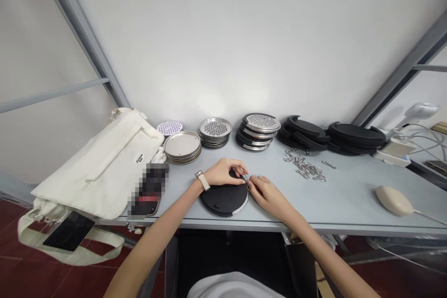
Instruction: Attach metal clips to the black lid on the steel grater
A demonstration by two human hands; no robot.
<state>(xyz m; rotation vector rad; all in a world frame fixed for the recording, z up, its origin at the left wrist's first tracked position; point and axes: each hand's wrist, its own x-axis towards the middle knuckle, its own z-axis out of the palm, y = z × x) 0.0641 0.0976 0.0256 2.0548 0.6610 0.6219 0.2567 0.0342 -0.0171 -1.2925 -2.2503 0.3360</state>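
A round black disc (pixel 221 198) with a silver edge showing at its lower right lies near the table's front edge. Over its upper part, my left hand (pixel 225 173) pinches a small metal wire clip (pixel 245 178) between thumb and fingers. My right hand (pixel 267 194) rests against the right rim of the disc, its fingers curled in at the clip's lower end. What its fingertips hold is hidden. Loose metal clips (pixel 304 166) lie in a heap beyond my right hand, with a single clip (pixel 328 164) beside them.
Along the wall stand stacked plain metal discs (pixel 182 144), grater discs (pixel 215 129), black-rimmed grater discs (pixel 261 122) and black holders (pixel 307 129), (pixel 358 135). A white bag (pixel 101 163) and a phone (pixel 153 207) are left; a corded beige mouse-shaped object (pixel 394 200) is right.
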